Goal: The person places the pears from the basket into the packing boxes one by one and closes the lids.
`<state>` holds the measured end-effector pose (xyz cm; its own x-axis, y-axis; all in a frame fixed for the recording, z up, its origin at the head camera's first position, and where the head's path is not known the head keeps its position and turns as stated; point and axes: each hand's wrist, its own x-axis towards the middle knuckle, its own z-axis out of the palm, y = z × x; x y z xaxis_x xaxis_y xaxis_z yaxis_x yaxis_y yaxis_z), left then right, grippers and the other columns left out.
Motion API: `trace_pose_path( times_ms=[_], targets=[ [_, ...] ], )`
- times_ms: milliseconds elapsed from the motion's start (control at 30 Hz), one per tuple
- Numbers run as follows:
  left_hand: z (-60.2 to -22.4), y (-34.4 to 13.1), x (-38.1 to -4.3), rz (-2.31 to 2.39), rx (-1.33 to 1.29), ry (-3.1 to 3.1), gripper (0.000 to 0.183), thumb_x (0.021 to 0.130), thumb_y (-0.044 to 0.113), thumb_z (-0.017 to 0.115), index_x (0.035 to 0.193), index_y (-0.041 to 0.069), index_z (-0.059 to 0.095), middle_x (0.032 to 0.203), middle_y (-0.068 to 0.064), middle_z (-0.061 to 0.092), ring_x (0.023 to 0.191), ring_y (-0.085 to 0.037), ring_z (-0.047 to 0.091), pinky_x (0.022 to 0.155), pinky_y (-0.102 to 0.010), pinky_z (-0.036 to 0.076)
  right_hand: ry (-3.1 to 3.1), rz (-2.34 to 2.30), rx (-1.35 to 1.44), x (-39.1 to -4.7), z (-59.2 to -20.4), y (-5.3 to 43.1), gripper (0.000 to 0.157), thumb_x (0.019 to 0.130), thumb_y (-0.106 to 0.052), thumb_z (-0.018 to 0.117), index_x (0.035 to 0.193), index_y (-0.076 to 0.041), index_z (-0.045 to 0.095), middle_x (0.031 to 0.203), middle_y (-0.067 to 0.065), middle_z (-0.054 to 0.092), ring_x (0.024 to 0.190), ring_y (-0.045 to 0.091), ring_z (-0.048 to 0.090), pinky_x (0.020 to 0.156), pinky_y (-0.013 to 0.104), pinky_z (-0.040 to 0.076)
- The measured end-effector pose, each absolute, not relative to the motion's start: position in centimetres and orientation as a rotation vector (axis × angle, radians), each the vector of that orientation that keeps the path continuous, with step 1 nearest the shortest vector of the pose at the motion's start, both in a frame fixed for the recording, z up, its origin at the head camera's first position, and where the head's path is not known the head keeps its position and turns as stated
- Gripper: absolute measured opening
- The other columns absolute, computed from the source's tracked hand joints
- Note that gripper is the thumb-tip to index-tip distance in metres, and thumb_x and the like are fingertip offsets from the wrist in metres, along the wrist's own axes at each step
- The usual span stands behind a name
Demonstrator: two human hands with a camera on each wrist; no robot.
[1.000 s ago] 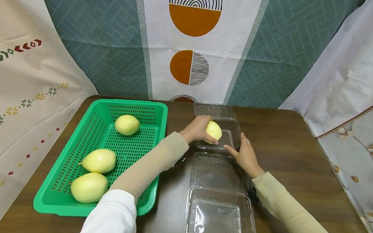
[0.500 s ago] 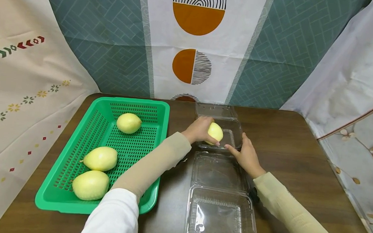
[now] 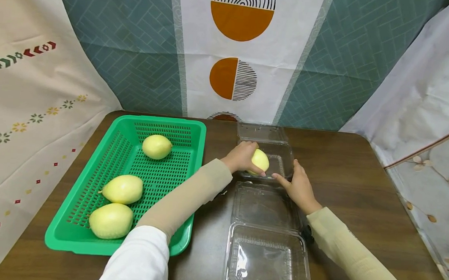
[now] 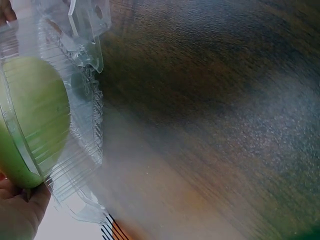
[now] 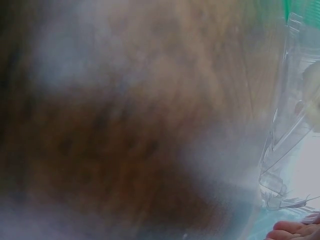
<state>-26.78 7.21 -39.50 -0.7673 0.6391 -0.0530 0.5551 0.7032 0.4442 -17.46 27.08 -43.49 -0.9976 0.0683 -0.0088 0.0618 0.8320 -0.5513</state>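
In the head view my left hand [image 3: 244, 156] grips a pale yellow melon [image 3: 260, 160] low in the left part of the far clear plastic clamshell container [image 3: 281, 148]. In the left wrist view this melon [image 4: 40, 107] shows through the ribbed plastic wall, the left hand [image 4: 20, 212] beneath its stem end. My right hand [image 3: 297, 186] lies at the container's front right corner, fingers straight along the right side and thumb spread towards the front rim. In the right wrist view only some fingertips [image 5: 295, 231] of it show, near the plastic edge.
A green perforated basket [image 3: 199, 155] at the left bears several things' width of room and three melons [image 3: 111, 221]. A second open clamshell container [image 3: 264, 260] lies nearer on the brown table [image 3: 340, 180]. Patterned cloth [image 3: 229, 43] hangs behind the table.
The left hand and its melon have sunk very slightly in the far container. The right hand keeps its place there. The whole head view has shifted a little.
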Motion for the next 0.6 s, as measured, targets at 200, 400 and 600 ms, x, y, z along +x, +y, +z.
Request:
trace_pose_path(
  times_ms=[200,400,600],
  targets=[
    [-39.52,7.24,-26.77,0.593,0.945,2.713,0.079,0.069,0.051,0.080,0.126,0.004,0.052,0.116,-0.010,0.059,0.106,-0.024,0.052,0.087,-0.034,0.048,-2.999,0.894,-0.110,-17.48,-43.57,27.15,0.099,0.089,-0.052,0.058,0.146,0.014,0.010,0.148,0.037,0.021,0.134,0.052,0.027,0.104,0.061,0.032],
    [-39.58,7.24,-26.76,0.582,0.934,2.707,0.080,0.069,0.052,0.079,0.127,0.004,0.051,0.115,-0.009,0.059,0.105,-0.024,0.052,0.086,-0.034,0.048,-2.998,0.888,-0.113,-17.53,-43.61,27.18,0.099,0.089,-0.052,0.058,0.146,0.014,0.011,0.148,0.037,0.021,0.134,0.051,0.027,0.105,0.060,0.032],
    [-39.42,7.36,-26.70,0.580,0.946,2.698,0.074,0.074,0.049,0.077,0.127,0.004,0.052,0.118,-0.010,0.059,0.107,-0.024,0.052,0.086,-0.033,0.048,-2.998,0.880,-0.120,-17.55,-43.57,27.20,0.099,0.089,-0.052,0.058,0.146,0.014,0.011,0.148,0.036,0.022,0.134,0.051,0.027,0.104,0.060,0.032]
  ],
)
